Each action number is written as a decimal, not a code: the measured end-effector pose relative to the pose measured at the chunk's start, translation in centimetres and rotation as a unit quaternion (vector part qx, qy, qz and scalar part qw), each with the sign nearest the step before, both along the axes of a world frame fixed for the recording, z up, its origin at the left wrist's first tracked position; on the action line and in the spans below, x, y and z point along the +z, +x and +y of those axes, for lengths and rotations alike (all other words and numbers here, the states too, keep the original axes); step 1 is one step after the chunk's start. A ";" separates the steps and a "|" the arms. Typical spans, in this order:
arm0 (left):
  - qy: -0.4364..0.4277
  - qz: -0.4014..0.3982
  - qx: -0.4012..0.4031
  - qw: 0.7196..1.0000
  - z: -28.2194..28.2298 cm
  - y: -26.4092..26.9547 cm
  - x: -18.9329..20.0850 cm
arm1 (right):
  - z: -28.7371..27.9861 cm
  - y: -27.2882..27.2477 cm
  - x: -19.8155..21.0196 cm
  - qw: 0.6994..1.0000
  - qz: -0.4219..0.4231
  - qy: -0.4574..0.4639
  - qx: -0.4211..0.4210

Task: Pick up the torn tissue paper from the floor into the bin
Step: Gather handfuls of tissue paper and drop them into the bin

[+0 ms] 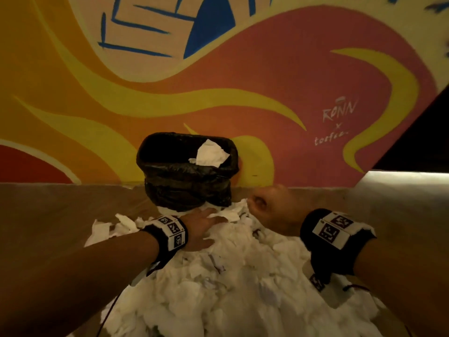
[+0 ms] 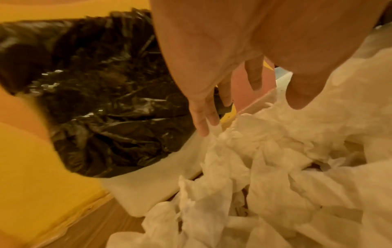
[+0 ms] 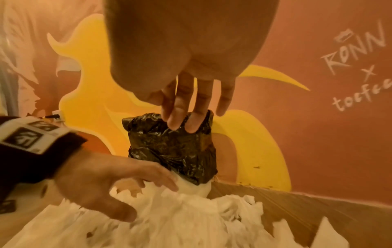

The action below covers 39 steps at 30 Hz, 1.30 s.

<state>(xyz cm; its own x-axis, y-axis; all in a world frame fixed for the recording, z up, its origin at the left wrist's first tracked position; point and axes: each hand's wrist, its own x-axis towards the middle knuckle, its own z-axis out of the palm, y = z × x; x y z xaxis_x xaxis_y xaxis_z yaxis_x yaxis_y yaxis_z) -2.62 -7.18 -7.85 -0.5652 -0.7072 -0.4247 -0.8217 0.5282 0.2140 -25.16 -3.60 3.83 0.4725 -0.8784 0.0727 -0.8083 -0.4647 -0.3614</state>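
Tissue paper (image 1: 233,283) heaped before the bin (image 1: 187,166): light, soft; left hand (image 1: 204,227) spread upon it, right hand (image 1: 269,207) seemingly empty, loosely open.

White torn tissue paper (image 1: 233,288), black-lined bin (image 1: 187,183), orange-yellow-pink mural wall (image 1: 218,93)

Crinkled glossy black plastic liner (image 1: 187,183) on the bin, soft matt crumpled tissue paper (image 1: 243,288), wood-grain floor (image 1: 48,205), matt painted wall (image 1: 267,69)

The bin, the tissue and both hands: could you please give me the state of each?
bin: upright against the wall, black liner, one tissue piece inside.
tissue pile: heaped on the floor.
left hand: fingers spread, on the pile.
right hand: raised above the pile, holding nothing visible.
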 end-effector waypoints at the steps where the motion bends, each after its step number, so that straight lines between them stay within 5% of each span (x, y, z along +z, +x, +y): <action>1: -0.004 -0.015 -0.014 1.000 0.1 -0.8 -0.2 | 0.9 -0.5 0.1 1.000 0.026 0.013 0.000; 11: 0.033 -0.154 -0.086 0.984 0.4 -5.0 -3.8 | 4.7 -3.9 -1.1 0.997 0.046 0.064 -0.002; 16: 0.036 -0.098 -0.064 0.993 0.9 -6.4 -1.7 | 5.0 -4.5 -1.4 0.993 0.075 0.094 -0.005; 24: -0.022 0.016 0.073 0.997 1.7 -3.7 4.4 | 4.1 -4.2 -4.5 0.976 0.127 0.174 0.042; 30: -0.073 0.093 0.238 0.964 3.5 1.1 9.5 | 0.3 -1.6 -7.0 0.967 0.124 0.203 0.095; 39: -0.114 0.050 0.304 0.945 5.0 3.6 13.6 | 0.9 6.3 -9.8 0.936 0.158 0.227 0.215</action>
<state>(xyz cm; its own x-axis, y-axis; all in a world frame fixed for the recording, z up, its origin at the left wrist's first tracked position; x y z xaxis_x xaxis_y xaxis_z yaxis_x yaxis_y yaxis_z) 0.94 -2.15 5.78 -0.0550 -0.9808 -0.1871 -0.9695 0.0076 0.2448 -18.83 -2.71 -5.97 0.7246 -0.5076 -0.4662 -0.6815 -0.6287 -0.3746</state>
